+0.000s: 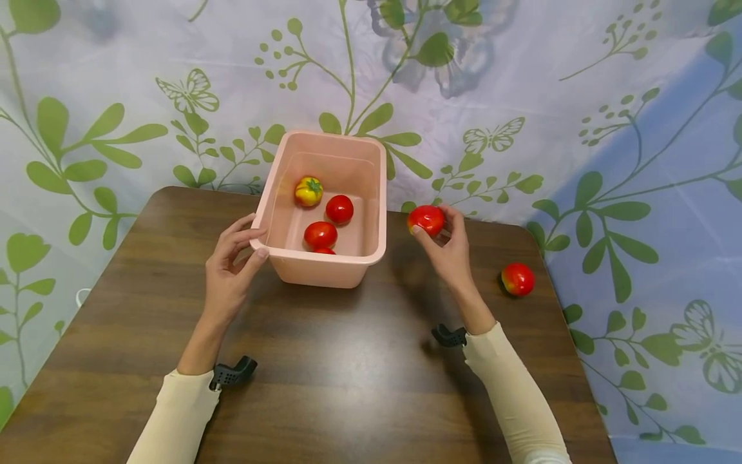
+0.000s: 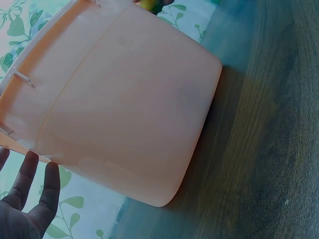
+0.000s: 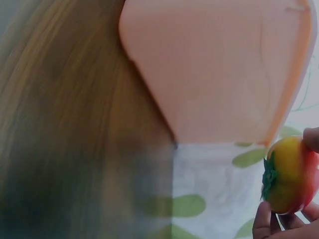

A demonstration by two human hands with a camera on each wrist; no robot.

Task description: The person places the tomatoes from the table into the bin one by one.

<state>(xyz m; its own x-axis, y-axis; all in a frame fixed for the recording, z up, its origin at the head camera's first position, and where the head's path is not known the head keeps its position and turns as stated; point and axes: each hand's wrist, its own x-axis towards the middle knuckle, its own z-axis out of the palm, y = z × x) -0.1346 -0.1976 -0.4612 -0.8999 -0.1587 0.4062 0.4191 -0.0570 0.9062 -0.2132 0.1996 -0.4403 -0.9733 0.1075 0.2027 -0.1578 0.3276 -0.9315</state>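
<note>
At the front-left corner of a pink plastic bin (image 1: 321,274), my left hand (image 1: 228,267) holds the rim between fingers and thumb. The left wrist view shows those fingertips right at the rim, beside the bin's wall (image 2: 134,94). My right hand (image 1: 449,248) grips a shiny red tomato (image 1: 426,220) in the air to the right of the bin. Its yellow end and green leafy top (image 3: 269,177) show in the right wrist view. Inside the bin lie several tomatoes, one a yellow tomato (image 1: 308,191) with its green top up, and a red tomato (image 1: 339,209) beside it.
Another red tomato (image 1: 518,279) lies on the brown wooden table (image 1: 348,361) near its right edge. A cloth (image 1: 232,38) printed with green leaves and butterflies hangs behind the table and at its sides.
</note>
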